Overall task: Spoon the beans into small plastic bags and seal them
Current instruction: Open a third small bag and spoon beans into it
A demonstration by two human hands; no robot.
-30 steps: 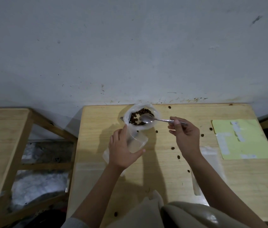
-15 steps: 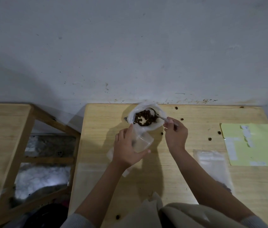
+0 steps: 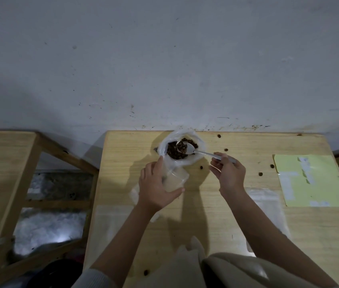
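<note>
A white plastic bag [image 3: 197, 160] full of dark beans [image 3: 174, 150] sits at the far edge of the wooden table [image 3: 206, 215]. My right hand [image 3: 228, 173] grips the handle of a metal spoon [image 3: 197, 151] whose bowl lies in the beans. My left hand [image 3: 156, 187] holds a small clear plastic bag [image 3: 174, 179] open-mouthed just in front of the bean bag. Several more clear bags [image 3: 268, 208] lie flat on the table to the right of my right arm.
Loose beans [image 3: 260, 173] are scattered over the table. A yellow sheet [image 3: 314, 179] lies at the right. A second wooden table [image 3: 0, 163] stands to the left across a gap. A white wall rises right behind the table.
My right hand drew back to the right, and the spoon's bowl now rests in the beans with the handle showing. The left hand stays on the small bag.
</note>
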